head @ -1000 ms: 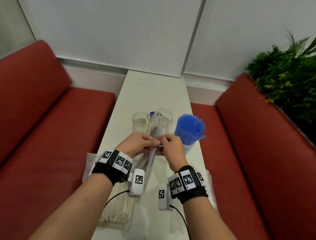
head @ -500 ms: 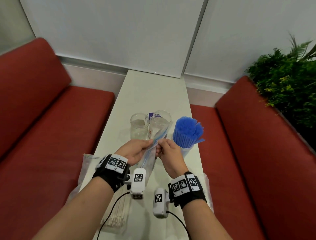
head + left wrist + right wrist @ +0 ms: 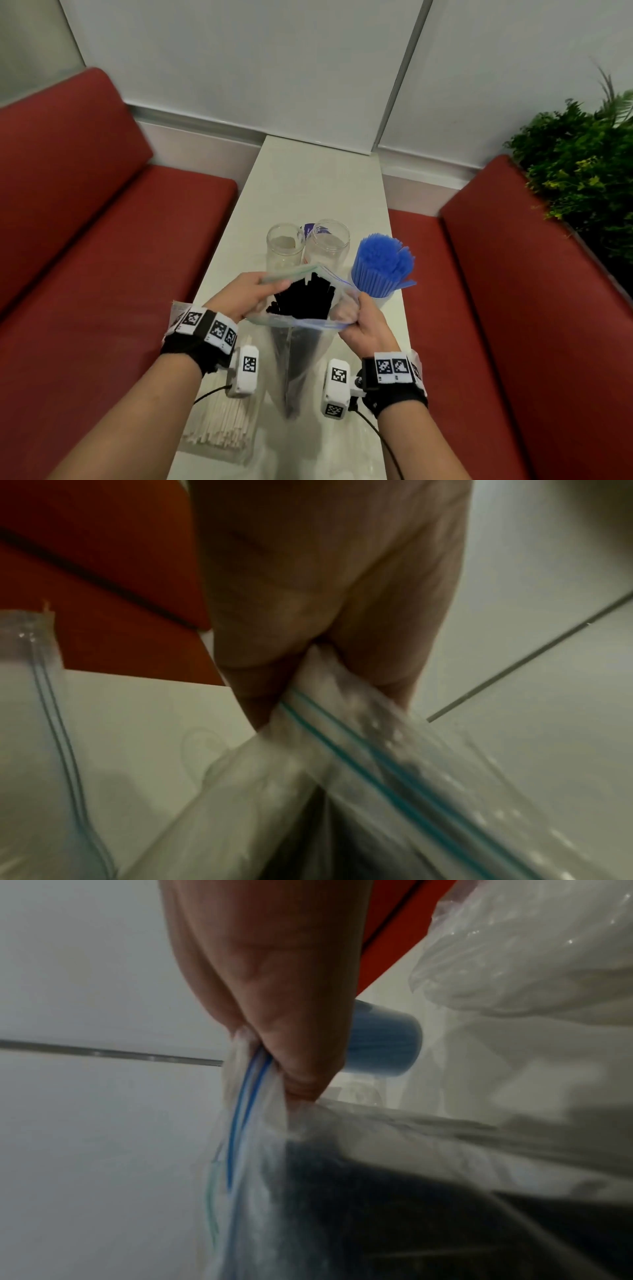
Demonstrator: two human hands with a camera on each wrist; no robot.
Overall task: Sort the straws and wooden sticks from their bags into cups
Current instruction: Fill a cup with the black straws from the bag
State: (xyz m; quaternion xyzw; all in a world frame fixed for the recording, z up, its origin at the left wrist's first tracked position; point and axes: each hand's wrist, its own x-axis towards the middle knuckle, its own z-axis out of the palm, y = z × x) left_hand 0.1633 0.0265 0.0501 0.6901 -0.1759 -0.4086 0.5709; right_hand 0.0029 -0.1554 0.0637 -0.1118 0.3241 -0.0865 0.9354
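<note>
I hold a clear zip bag [image 3: 301, 346] upright over the white table [image 3: 308, 192], its mouth pulled wide apart. Black straws [image 3: 303, 301] stand inside it. My left hand [image 3: 245, 296] pinches the far-left lip of the bag [image 3: 329, 723]. My right hand [image 3: 359, 320] pinches the near-right lip [image 3: 253, 1069]. Behind the bag stand two clear glass cups [image 3: 286, 245] [image 3: 327, 241]. A third cup at the right is packed with blue straws [image 3: 382, 265] [image 3: 380, 1039]. A bag of wooden sticks [image 3: 221, 425] lies under my left wrist.
Red bench seats [image 3: 102, 274] [image 3: 513, 308] flank the narrow table on both sides. A green plant [image 3: 582, 164] stands at the far right. Crumpled clear plastic [image 3: 531, 947] lies on the table near my right wrist. White wall panels close the far end.
The bag's zip seal, held closed between both hands earlier, has been pulled apart; my hands moved away from each other and the black straws now show in the wide mouth.
</note>
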